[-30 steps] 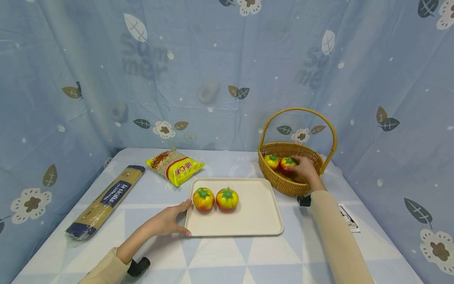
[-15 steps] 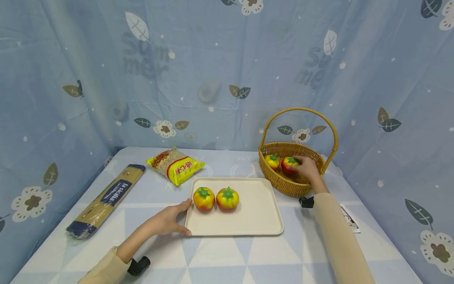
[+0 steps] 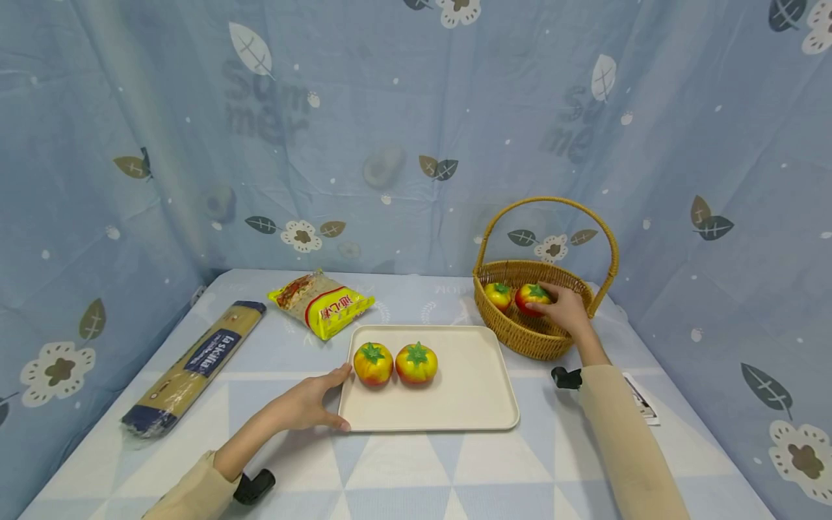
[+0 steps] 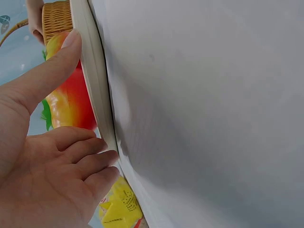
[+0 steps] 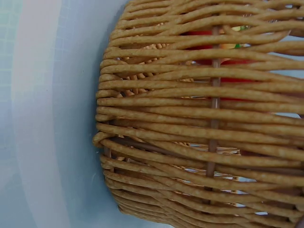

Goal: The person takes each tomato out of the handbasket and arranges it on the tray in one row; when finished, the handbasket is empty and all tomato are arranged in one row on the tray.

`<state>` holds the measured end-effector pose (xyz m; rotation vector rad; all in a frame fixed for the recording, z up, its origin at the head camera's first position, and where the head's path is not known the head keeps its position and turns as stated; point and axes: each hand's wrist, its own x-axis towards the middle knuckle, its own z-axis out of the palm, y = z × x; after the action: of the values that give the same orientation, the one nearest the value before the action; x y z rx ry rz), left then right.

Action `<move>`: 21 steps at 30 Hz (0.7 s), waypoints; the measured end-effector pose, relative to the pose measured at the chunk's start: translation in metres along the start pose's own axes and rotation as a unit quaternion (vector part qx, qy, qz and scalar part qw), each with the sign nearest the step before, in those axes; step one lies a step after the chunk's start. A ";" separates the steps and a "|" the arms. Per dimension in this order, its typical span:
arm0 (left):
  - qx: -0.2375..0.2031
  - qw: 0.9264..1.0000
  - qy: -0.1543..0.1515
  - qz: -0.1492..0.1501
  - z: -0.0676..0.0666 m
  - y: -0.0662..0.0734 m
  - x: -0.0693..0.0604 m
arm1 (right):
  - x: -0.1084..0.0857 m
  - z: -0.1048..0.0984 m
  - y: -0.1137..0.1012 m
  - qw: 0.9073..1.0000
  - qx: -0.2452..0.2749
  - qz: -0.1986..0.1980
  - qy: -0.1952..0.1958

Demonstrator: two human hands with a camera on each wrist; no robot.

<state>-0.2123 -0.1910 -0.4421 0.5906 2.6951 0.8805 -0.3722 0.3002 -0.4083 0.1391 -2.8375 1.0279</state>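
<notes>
My left hand (image 3: 302, 406) rests with straight, spread fingers on the left edge of the cream tray (image 3: 468, 383); the left wrist view shows its thumb and fingertips at the tray's rim. Two red-yellow fruits with green tops, one (image 3: 373, 364) beside the other (image 3: 417, 363), sit on the tray's left half. Inside the wicker basket (image 3: 529, 342), my right hand (image 3: 567, 310) holds a red fruit (image 3: 530, 299) by its right side. A yellow fruit (image 3: 497, 295) lies left of it in the basket. Basket weave (image 5: 199, 118) hides my right hand in the right wrist view.
The basket's tall handle (image 3: 549, 198) arches over it. A yellow noodle bag (image 3: 321, 305) lies behind the tray, and a long pasta packet (image 3: 195, 368) at the left. A printed card (image 3: 640, 401) is partly behind my right sleeve.
My right hand and the red fruit have shifted slightly to the right inside the basket, away from the yellow fruit. My left hand and the tray have not moved.
</notes>
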 end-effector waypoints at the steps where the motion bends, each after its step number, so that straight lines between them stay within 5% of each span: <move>1: 0.000 1.000 0.000 0.001 0.000 0.000 0.000 | -0.001 0.000 -0.001 1.000 0.003 -0.002 0.004; 21: 0.003 1.000 -0.003 0.005 -0.001 0.000 0.000 | -0.027 0.004 -0.011 0.997 0.012 -0.041 0.060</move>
<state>-0.2128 -0.1912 -0.4412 0.6076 2.6936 0.8725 -0.3449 0.2903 -0.4084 0.1874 -2.6890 1.0188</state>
